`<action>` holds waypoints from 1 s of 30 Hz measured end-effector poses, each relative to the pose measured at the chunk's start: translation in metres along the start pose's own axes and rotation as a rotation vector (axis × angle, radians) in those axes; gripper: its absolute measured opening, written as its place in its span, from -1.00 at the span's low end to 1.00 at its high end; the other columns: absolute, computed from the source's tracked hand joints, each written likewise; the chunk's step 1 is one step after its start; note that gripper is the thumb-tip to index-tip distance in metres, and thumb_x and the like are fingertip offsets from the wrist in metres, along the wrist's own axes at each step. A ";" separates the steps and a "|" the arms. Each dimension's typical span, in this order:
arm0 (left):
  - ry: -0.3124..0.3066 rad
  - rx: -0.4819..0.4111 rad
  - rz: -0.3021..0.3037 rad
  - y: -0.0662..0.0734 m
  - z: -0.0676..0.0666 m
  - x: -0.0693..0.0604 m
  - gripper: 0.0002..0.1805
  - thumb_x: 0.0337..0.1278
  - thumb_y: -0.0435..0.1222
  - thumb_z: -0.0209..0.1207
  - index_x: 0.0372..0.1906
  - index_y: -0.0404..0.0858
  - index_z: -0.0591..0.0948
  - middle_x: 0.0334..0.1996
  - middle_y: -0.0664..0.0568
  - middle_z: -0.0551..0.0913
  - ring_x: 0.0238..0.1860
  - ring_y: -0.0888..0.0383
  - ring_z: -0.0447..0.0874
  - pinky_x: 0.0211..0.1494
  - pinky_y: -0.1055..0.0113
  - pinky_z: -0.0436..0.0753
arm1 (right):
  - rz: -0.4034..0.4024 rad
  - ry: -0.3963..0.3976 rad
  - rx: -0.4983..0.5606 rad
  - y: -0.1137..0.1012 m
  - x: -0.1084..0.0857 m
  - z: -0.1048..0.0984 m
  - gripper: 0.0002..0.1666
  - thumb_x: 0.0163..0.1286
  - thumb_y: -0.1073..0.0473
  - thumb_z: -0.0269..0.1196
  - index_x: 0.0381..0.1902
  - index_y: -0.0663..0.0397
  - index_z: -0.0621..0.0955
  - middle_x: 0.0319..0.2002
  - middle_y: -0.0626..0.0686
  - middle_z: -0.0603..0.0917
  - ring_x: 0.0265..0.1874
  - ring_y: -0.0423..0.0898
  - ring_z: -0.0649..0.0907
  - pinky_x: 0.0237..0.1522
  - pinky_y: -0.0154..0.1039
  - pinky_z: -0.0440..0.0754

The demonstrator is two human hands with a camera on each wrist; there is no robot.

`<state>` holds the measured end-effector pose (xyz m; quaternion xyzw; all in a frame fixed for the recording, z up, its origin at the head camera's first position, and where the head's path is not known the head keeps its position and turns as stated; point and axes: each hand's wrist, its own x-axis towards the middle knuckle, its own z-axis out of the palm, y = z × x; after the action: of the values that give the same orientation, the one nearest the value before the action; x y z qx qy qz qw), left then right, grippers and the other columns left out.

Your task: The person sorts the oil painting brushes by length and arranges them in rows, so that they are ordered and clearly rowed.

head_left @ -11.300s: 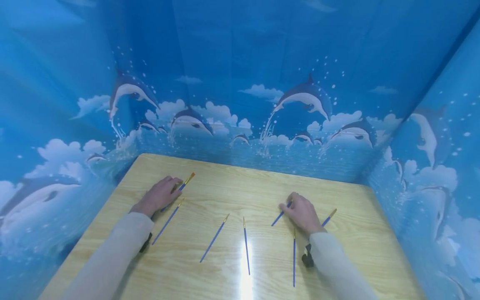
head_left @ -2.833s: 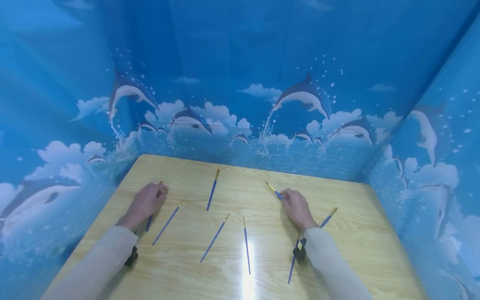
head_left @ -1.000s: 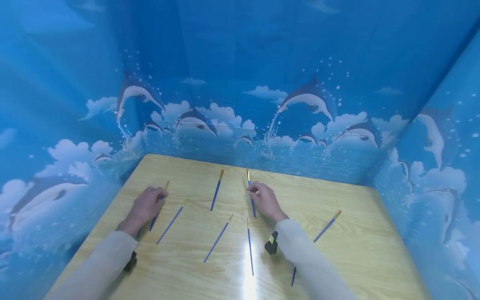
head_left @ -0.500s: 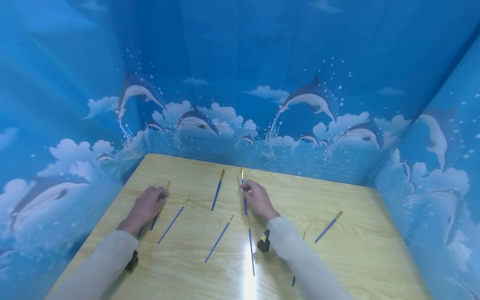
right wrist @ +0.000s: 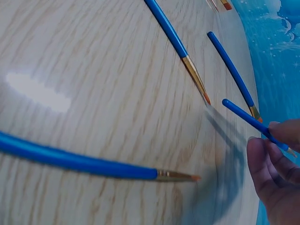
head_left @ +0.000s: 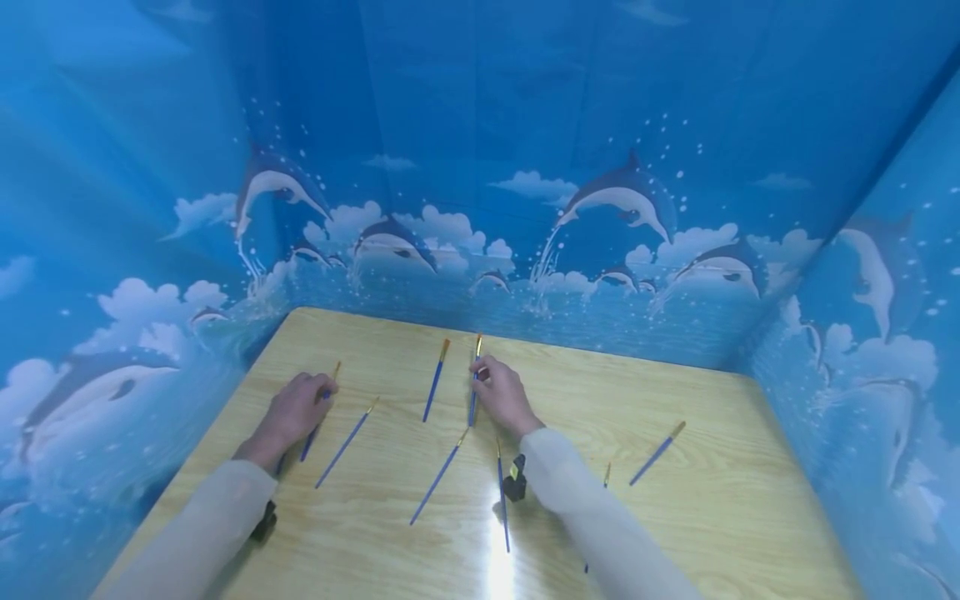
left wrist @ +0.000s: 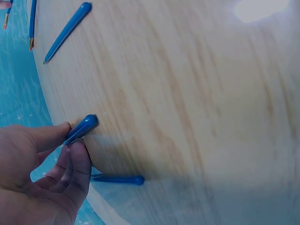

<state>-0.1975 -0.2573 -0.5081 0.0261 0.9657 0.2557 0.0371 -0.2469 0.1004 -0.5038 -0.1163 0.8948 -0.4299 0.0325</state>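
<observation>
My right hand (head_left: 504, 398) had just carried a slim blue-handled paintbrush with a gold ferrule (head_left: 472, 408) left to twelve o'clock, thumb and fingers pinched nearly closed on it, so it ran roughly parallel to a loose blue, gold-collared brush (head_left: 436, 381) at its nine. My left hand (head_left: 292, 408) hadn't shifted, pinching a thin blue wooden-looking brush (head_left: 309, 442) at ten. Pale wood-grain tabletop (head_left: 697, 525) had glare at six; dolphin-printed blue sheeting (head_left: 465, 100) hung beyond twelve.
</observation>
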 end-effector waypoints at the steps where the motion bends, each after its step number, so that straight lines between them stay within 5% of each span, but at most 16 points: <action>1: 0.001 0.001 0.001 0.000 0.000 0.000 -0.67 0.52 -0.39 0.21 0.24 -0.44 0.63 0.07 -0.38 0.65 0.10 -0.30 0.65 0.24 -0.29 0.65 | 0.001 -0.003 0.002 -0.001 0.001 0.001 -0.73 0.57 0.33 0.28 0.16 0.22 0.65 -0.02 0.20 0.76 -0.15 0.01 0.75 -0.12 -0.15 0.78; 30: -0.012 0.004 -0.001 0.004 -0.003 -0.002 -0.68 0.53 -0.40 0.20 0.24 -0.45 0.62 0.08 -0.40 0.62 0.10 -0.32 0.64 0.24 -0.29 0.66 | 0.029 -0.057 -0.093 -0.008 0.017 0.026 -0.71 0.64 0.20 0.27 0.22 0.15 0.64 -0.09 0.13 0.75 -0.14 -0.02 0.71 0.00 -0.07 0.75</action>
<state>-0.1959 -0.2556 -0.5037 0.0274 0.9660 0.2535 0.0429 -0.2578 0.0722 -0.5131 -0.1168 0.9141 -0.3838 0.0589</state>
